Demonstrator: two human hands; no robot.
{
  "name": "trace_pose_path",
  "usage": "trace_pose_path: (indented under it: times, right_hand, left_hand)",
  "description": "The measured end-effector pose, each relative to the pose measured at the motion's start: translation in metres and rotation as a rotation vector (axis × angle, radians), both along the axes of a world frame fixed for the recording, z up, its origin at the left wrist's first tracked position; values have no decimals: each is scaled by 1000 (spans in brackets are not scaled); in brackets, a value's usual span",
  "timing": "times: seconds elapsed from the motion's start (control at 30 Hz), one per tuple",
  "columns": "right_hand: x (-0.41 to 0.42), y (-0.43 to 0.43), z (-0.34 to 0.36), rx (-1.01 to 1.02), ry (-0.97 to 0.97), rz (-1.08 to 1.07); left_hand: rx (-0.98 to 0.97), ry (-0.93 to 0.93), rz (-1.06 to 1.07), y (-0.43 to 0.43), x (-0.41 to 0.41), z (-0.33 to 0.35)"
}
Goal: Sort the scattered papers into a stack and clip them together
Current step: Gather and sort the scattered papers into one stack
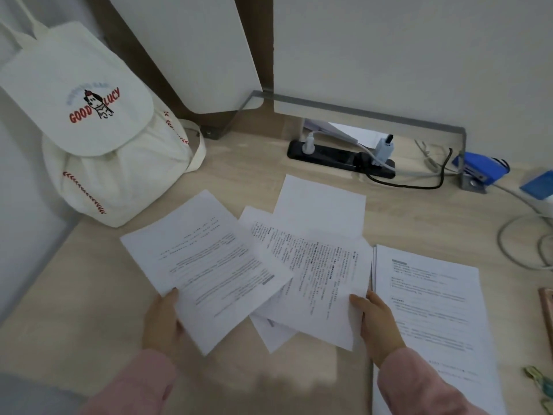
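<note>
Several printed white sheets lie scattered and overlapping on the light wooden desk (89, 295). My left hand (163, 319) grips the near edge of the leftmost printed sheet (206, 265), thumb on top. My right hand (378, 322) holds the right edge of the middle printed sheet (314, 274). A blank sheet (323, 205) lies behind them, partly covered. To the right rests a neater stack of printed pages (431, 310). A greenish clip (538, 377) shows at the desk's right edge, partly cut off.
A white drawstring backpack (101, 139) stands at the back left. A black power strip (338, 158) with plugs and cables sits at the back. A blue stapler (481, 170) and a blue box (538, 184) lie at the back right, with grey cables beside them.
</note>
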State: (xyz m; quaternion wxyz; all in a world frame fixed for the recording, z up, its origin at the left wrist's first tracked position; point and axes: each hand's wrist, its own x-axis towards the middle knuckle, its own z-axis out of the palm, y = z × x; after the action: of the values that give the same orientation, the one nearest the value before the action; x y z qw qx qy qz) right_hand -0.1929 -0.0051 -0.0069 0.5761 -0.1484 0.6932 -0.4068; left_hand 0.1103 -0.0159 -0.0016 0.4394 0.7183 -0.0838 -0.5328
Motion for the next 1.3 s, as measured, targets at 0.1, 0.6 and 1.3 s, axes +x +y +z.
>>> trace_pose_path:
  times: [0.1,0.6,1.3]
  right_hand:
    - [8,1,-1,12,-65,35]
    - [22,4,9,31,-36,193]
    - [8,-39,30,-84,358,433]
  left_hand:
    - [7,203,-156,-4,-27,7]
    - [242,219,-899,-4,-77,24]
    - [-149,-289,-866,-35,-13,23]
